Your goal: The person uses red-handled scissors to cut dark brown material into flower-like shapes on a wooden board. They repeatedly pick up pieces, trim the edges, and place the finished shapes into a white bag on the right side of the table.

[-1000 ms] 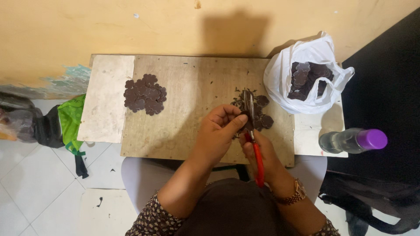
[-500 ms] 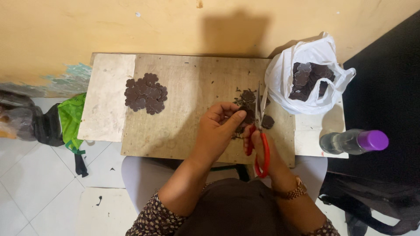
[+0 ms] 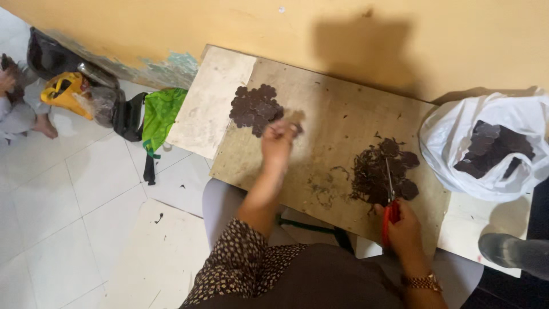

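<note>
Head cam view: left hand (image 3: 278,139) is out at the pile of dark flower-shaped cutouts (image 3: 255,107) on the far left of the wooden board (image 3: 337,131), fingers pinched on one small dark piece. Right hand (image 3: 404,222) grips red-handled scissors (image 3: 390,197), blades shut, over dark scraps (image 3: 382,170). White bag (image 3: 457,143) sits right.

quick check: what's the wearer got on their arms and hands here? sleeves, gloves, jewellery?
No gloves: both the left hand and right hand are bare. The forearms are uncovered, with a dark sleeve patterned in small pale dots ending near the left elbow. A metal-link wristwatch or bracelet sits on the right wrist. No rings can be made out.
</note>
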The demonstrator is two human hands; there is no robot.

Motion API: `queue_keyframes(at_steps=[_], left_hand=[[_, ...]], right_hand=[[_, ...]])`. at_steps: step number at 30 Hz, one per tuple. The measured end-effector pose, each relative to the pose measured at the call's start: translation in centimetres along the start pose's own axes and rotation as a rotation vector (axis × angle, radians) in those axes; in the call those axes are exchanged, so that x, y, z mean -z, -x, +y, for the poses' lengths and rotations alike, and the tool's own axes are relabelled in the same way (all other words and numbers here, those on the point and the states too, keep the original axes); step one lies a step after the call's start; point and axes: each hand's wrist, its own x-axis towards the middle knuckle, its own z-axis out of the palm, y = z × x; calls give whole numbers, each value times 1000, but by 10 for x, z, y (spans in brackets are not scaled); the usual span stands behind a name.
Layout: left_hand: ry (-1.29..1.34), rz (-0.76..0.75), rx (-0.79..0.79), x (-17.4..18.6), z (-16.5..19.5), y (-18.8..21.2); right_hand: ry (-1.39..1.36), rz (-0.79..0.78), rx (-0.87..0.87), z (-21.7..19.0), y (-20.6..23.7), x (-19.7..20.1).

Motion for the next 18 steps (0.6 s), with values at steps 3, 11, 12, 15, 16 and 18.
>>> queue_keyframes(at_steps=[3,11,12,15,16,18], left_hand=[[-110,178,-58,16,20,-22],[84,-867,-248,-41,119,119],[233,-1053,-341,-51,134,139],[411,-1302,-327,-89,174,174],[432,-1342,-296,-106,182,178],[455,-1398,-261,-127,194,183]], right_hand=[[152,10,-16,-3,2,-1],[194,255,153,-9,-10,6],[175,213,139,-7,-11,12],[228,240,167,-6,-11,12],[265,263,182,-5,-9,11],[307,310,183,-4,-12,8]])
